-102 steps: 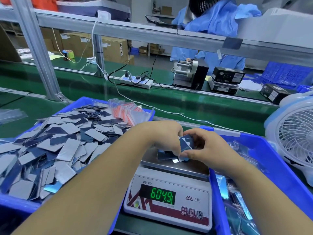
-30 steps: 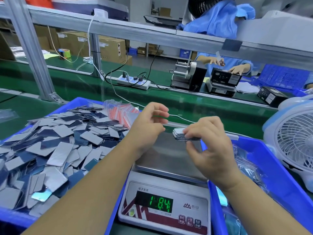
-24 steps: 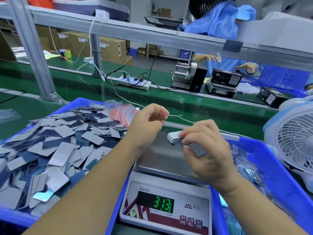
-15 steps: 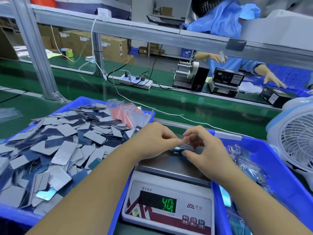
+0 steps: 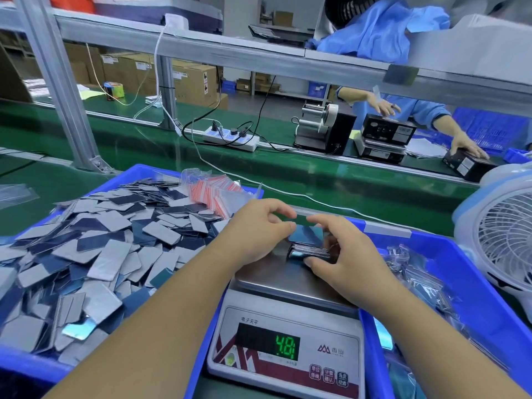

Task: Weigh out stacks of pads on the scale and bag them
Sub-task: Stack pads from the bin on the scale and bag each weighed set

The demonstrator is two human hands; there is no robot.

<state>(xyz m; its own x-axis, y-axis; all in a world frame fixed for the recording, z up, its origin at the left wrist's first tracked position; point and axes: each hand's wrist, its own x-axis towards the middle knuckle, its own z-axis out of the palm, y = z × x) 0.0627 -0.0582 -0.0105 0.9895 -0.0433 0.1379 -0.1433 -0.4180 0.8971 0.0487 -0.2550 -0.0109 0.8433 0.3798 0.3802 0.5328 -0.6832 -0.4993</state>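
Stack [image 5: 309,251]: small pile of dark pads, lying on the steel pan of the scale [image 5: 288,286], toward its far side.
Loose pad [image 5: 306,234]: one blue pad held just above the stack, tilted, between both hands.
Left hand [image 5: 259,228]: fingers curled, thumb and forefinger pinching the loose pad's near-left edge.
Right hand [image 5: 342,254]: fingers curved round the stack's right end, thumb at its front edge, grasping it; upper fingertips touch the loose pad.
Readout [image 5: 285,346]: green digits, apparently 4.8; any hand resting on the stack would falsify it.

Advice on the step: lay the loose pad square on top, let go with both hands, and read only once the digits settle. Keep edges flush so the stack slides into a bag without fanning out.

Left bin [image 5: 138,175]: blue, heaped with loose grey and dark-blue pads; a bundle of red-striped bags [image 5: 214,190] at its far right corner.
Right bin [image 5: 449,249]: blue, holding filled clear bags.
Table [image 5: 331,194]: green surface, carrying bins and scale; a white cable runs across it.
Fan [image 5: 501,231]: white and blue, far right.
Beyond: aluminium frame, power strip [image 5: 230,138], label dispenser [image 5: 325,129], black boxes, a person in blue sleeves, cartons.
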